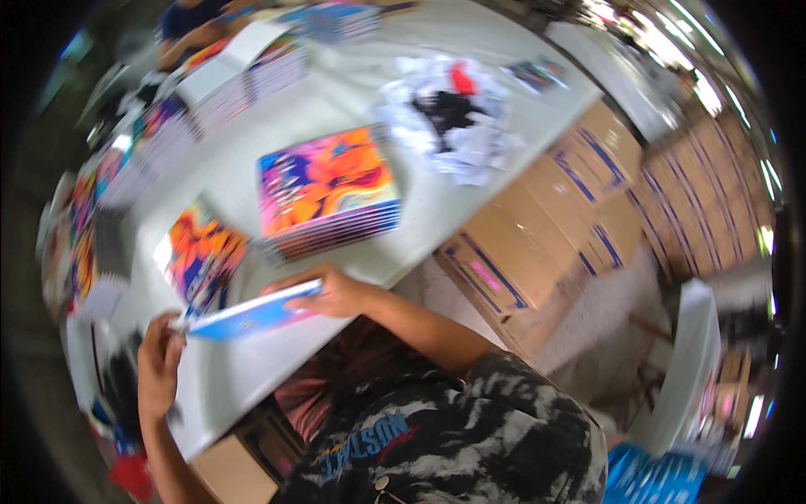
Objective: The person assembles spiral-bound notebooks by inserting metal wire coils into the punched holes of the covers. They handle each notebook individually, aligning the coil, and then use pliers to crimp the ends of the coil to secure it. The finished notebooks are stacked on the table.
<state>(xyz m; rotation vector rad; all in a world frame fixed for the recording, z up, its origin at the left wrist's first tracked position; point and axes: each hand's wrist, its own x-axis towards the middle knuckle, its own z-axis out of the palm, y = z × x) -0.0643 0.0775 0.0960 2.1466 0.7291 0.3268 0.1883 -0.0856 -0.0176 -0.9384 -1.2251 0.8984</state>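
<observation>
A thin blue-covered booklet [252,315] is held flat above the near edge of a white table [353,109]. My right hand [332,294] grips its right end and my left hand [158,365] pinches its left end. Just beyond lies a stack of booklets [327,189] with orange, pink and blue covers. A second, smaller pile with similar covers [201,256] sits to its left. The picture is blurred by motion.
More booklet stacks [243,76] line the table's left and far side. A heap of crumpled white wrapping [453,126] lies at the right. Brown cardboard boxes [537,244] stand on the floor right of the table. Another person [189,29] sits at the far end.
</observation>
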